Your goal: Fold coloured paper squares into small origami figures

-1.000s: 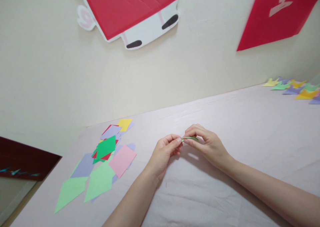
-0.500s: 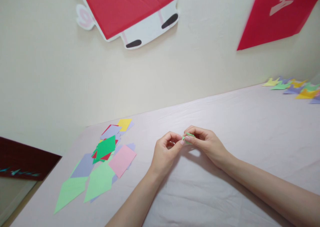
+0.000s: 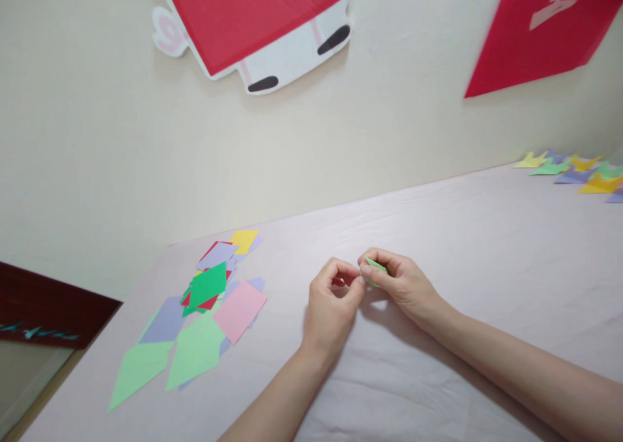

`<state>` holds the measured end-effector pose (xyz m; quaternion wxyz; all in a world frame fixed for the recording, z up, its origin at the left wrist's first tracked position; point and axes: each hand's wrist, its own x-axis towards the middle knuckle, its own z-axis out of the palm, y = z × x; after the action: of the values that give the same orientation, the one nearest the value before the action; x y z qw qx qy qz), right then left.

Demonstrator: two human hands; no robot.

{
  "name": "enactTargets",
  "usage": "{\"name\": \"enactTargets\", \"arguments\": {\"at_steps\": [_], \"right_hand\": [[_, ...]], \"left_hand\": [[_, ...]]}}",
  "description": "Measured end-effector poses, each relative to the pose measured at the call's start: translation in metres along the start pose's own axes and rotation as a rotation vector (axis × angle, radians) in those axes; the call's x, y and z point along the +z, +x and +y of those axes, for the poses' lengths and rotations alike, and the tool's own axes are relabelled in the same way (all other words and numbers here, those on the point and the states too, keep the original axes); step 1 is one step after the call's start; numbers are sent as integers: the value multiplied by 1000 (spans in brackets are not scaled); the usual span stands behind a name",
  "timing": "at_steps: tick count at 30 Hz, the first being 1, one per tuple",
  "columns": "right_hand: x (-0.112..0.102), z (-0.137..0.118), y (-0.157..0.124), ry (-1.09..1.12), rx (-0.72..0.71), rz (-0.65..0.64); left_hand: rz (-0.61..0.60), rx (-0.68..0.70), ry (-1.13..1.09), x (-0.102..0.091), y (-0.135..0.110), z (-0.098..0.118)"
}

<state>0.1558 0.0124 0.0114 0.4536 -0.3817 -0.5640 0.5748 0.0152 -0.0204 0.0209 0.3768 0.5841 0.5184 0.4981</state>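
Note:
A small piece of folded light green paper [image 3: 378, 265] is held above the cloth, mostly covered by fingers. My right hand [image 3: 396, 276] pinches it between thumb and fingertips. From the other side, my left hand [image 3: 335, 296] closes thumb and index finger at the paper's left end, and the fingertips of both hands meet there. How the paper is folded under the fingers is hidden.
Loose coloured sheets, among them a pink sheet [image 3: 240, 312], a dark green sheet [image 3: 208, 286] and a light green sheet [image 3: 195, 354], lie overlapping on the left. Folded paper pieces [image 3: 601, 183] stand at the far right, by the wall [image 3: 389, 124]. A pale cloth [image 3: 438, 234] covers the table.
My left hand has shifted slightly right and turned, its fingers curling more at the paper's end. The green paper has tilted in my right fingers. The view has moved a little.

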Motion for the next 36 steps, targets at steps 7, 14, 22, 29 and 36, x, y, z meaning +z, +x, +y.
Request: {"name": "enactTargets", "arguments": {"at_steps": [7, 14, 22, 29, 36], "right_hand": [[3, 0, -1, 124, 41, 13], [-3, 2, 2, -37, -16, -10], [-4, -3, 1, -137, -1, -12], [-6, 1, 1, -92, -144, -116], [-8, 1, 1, -170, -179, -157]], "left_hand": [[-34, -85, -2, 3, -2, -3], [52, -79, -47, -6, 7, -5], [-26, -118, -148, -6, 8, -10], [-60, -239, -196, -18, 17, -7], [-148, -243, -206, -23, 19, -5]]}}
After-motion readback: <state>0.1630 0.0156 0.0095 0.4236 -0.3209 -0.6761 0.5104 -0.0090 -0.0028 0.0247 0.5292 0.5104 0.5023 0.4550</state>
